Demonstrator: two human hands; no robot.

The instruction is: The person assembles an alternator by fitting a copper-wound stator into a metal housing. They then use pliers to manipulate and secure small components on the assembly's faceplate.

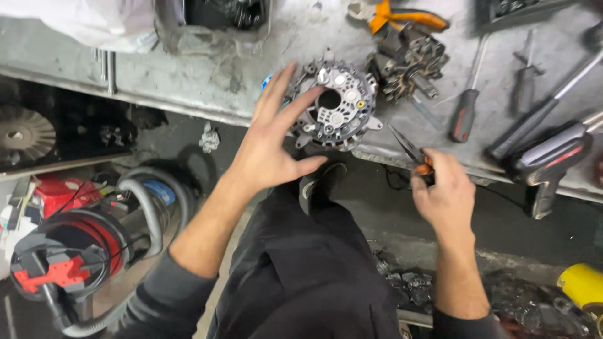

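A round grey alternator housing lies at the front edge of the metal workbench. My left hand reaches toward its left side with fingers spread, the fingertips at or just short of its rim, holding nothing. To the right, my right hand grips needle-nose pliers with orange handles, their tips pointing up-left toward the housing but apart from it.
A dark rotor part, orange-handled pliers, a red-and-black screwdriver, several other tools and a black power tool lie on the bench. Below left stands a red vacuum with a grey hose. A yellow can sits at lower right.
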